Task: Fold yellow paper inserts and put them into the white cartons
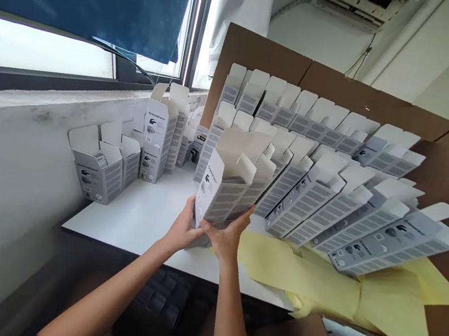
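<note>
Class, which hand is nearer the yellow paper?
Right: the right hand grips the held boxes just left of the yellow paper; the left hand grips them farther left.

held boxes (223, 199) before box rows (307, 199) on table (167, 198) | cardboard (265, 54) behind | paper (302, 270) right | window (46, 52) left

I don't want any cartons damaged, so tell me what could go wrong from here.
The held cartons are near the front edge of the white table, so they could fall if the left hand or right hand slips. Their raised flaps might snag on neighbouring cartons. The tilted cartons at the right could slide on the yellow paper.
</note>
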Tool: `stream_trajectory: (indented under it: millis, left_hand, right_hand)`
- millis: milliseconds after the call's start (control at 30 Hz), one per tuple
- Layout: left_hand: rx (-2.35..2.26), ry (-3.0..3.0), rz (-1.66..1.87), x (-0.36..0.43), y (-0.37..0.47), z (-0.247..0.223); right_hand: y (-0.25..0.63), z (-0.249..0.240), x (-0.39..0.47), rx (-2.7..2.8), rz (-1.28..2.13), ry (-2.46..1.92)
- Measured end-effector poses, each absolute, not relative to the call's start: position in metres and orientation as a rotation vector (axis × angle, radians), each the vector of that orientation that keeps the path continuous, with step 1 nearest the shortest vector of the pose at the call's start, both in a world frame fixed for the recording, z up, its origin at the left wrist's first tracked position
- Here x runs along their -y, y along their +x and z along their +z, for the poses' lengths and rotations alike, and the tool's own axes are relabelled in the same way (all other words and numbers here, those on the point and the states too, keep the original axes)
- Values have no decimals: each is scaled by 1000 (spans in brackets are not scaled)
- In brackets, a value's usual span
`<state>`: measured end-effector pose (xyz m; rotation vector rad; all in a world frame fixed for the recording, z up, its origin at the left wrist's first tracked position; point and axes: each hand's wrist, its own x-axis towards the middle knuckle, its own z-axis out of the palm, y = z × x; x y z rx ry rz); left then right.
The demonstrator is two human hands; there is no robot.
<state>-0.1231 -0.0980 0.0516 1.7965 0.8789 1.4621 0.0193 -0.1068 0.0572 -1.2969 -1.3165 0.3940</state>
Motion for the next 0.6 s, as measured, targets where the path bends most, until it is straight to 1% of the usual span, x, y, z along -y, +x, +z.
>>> stream_trajectory:
  millis: [167, 300, 367, 467, 600]
  left_hand:
    - [-956, 1841, 1372, 102, -121, 56]
    - [-750, 1848, 1341, 104, -123, 60]
    - [-696, 1808, 1349, 103, -124, 60]
    - [-756, 1742, 1428, 100, -126, 55]
    - [-784, 1718, 1428, 92, -131, 52]
  right_hand:
    - [22, 63, 113, 1323, 359, -1224]
    - [20, 62, 116, 1305, 294, -1199]
    - [21, 58, 115, 1298, 360, -1131]
    - [31, 57, 110, 1240, 523, -1015]
    - [60, 71, 96, 1297, 655, -845]
